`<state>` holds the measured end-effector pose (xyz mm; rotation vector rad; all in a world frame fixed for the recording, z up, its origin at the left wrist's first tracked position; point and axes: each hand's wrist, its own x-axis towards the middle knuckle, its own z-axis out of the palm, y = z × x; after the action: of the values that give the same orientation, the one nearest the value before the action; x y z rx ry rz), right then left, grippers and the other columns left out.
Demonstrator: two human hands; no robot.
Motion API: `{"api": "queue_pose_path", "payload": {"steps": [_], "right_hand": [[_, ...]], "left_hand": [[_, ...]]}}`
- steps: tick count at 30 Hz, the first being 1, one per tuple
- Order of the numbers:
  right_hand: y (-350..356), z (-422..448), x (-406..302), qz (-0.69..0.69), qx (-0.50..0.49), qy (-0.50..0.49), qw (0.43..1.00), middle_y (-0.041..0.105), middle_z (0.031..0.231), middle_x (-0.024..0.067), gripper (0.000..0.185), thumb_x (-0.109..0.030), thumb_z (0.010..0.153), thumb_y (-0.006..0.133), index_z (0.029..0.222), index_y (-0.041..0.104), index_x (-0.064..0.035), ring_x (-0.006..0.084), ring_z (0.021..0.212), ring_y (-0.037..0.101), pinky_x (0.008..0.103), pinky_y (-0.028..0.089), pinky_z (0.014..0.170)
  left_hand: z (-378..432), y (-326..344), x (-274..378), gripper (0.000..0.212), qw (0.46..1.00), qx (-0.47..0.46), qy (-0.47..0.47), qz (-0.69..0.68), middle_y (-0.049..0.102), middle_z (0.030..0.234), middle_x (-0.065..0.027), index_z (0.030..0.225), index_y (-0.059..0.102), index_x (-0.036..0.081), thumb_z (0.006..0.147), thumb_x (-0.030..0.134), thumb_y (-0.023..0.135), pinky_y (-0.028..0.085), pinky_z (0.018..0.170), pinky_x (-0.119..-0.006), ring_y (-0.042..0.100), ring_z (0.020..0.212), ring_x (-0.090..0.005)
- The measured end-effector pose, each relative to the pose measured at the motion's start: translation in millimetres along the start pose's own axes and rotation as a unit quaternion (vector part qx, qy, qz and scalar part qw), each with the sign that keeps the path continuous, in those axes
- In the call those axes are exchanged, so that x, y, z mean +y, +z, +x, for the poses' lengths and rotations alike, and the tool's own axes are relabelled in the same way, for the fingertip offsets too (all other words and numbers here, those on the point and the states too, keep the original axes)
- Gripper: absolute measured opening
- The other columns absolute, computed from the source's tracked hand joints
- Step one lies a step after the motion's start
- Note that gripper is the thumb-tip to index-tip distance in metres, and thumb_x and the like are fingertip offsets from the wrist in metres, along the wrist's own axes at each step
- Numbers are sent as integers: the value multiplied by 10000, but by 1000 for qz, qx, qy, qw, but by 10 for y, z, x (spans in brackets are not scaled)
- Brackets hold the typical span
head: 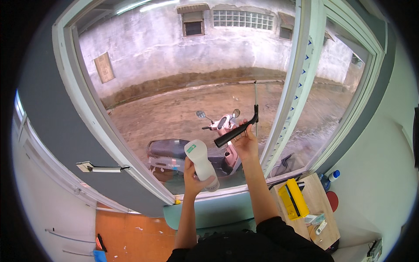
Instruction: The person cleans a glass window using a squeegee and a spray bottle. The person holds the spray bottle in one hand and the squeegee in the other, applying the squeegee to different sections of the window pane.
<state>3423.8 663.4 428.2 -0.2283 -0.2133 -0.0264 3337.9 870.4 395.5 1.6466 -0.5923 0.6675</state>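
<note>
A translucent white plastic bottle [204,163], bearing a green label, is held tilted in my left hand [196,178] in front of the window glass [183,108]. To its right, my right hand [245,140] grips the black handle [234,136] of a tool with a bent neck. From that neck a thin, light-coloured bar [256,93] points upward across the glass; it resembles a window squeegee seen edge-on, though its exact kind is hard to tell. The bottle and the handle are apart.
The white window frame [284,95] surrounds the pane, with a pink scooter [226,126] outside. At right stands a wooden table [330,229] bearing a yellow box [293,199] and small items. A green padded surface [209,209] lies below the sill. A wall-mounted bar [106,169] is at left.
</note>
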Motion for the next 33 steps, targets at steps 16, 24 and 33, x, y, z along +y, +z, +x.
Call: {"api": "queue_pose_path", "payload": {"steps": [16, 24, 33], "right_hand": [[580, 72, 2030, -40, -15, -47, 998, 581, 1050, 40, 348, -305, 883, 584, 1169, 517, -118, 258, 1006, 555, 447, 441, 925], [790, -5, 2895, -72, -17, -27, 997, 573, 1036, 56, 366, -301, 886, 584, 1185, 513, -103, 245, 1014, 560, 407, 454, 884], [527, -204, 3961, -265, 14, 15, 964, 616, 897, 38, 290, -234, 900, 573, 1126, 572, -52, 166, 809, 611, 291, 491, 716]], "left_hand": [[-132, -1659, -347, 424, 999, 35, -14, 24, 487, 1091, -93, 909, 652, 11, 593, 258, 790, 444, 831, -344, 534, 993, -227], [-269, -2371, -411, 425, 997, 61, -35, 19, 484, 1128, -103, 920, 655, 6, 522, 101, 770, 444, 850, -359, 519, 1042, -249], [-653, -2932, -492, 488, 994, 83, -38, 53, 493, 1107, -105, 955, 644, 0, 600, 305, 785, 454, 845, -366, 540, 1014, -243]]}}
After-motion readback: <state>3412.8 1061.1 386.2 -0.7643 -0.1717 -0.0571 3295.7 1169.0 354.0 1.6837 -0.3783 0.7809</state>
